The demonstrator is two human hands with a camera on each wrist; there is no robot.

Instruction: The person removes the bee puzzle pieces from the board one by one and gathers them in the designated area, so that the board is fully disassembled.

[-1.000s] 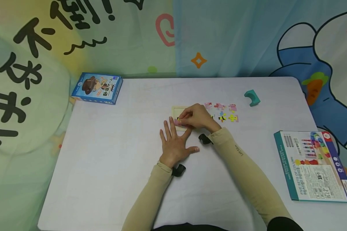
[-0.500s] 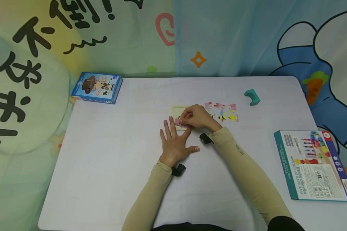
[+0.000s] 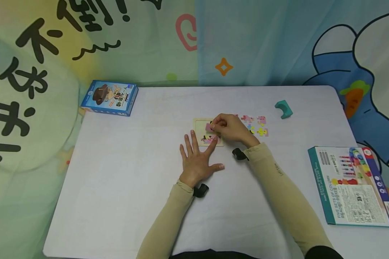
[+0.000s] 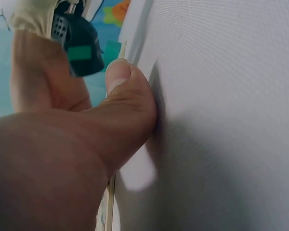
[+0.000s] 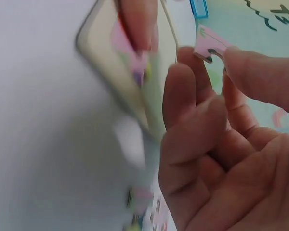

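A pale wooden puzzle tray (image 3: 199, 123) lies near the middle of the table. Pink pieces (image 3: 208, 139) sit along its lower edge. My right hand (image 3: 232, 128) is over the tray's right side, pinching a pink puzzle piece (image 5: 212, 44) between thumb and fingers. In the right wrist view this piece is tilted and held off the tray. My left hand (image 3: 197, 164) lies with fingers spread, its fingertips at the tray's lower edge and over the pieces there. Several loose puzzle pieces (image 3: 262, 120) lie right of the tray, some hidden behind my right hand.
A teal curved block (image 3: 284, 109) rests at the back right. One blue box (image 3: 110, 98) stands at the back left corner, and a large flat box (image 3: 353, 186) lies along the right edge. Behind the white table (image 3: 116, 180) hangs a printed curtain (image 3: 253, 43).
My right hand has moved up and to the right, carrying the pink puzzle piece from the tray's lower left. The pieces beneath now show. My left hand has stayed put.
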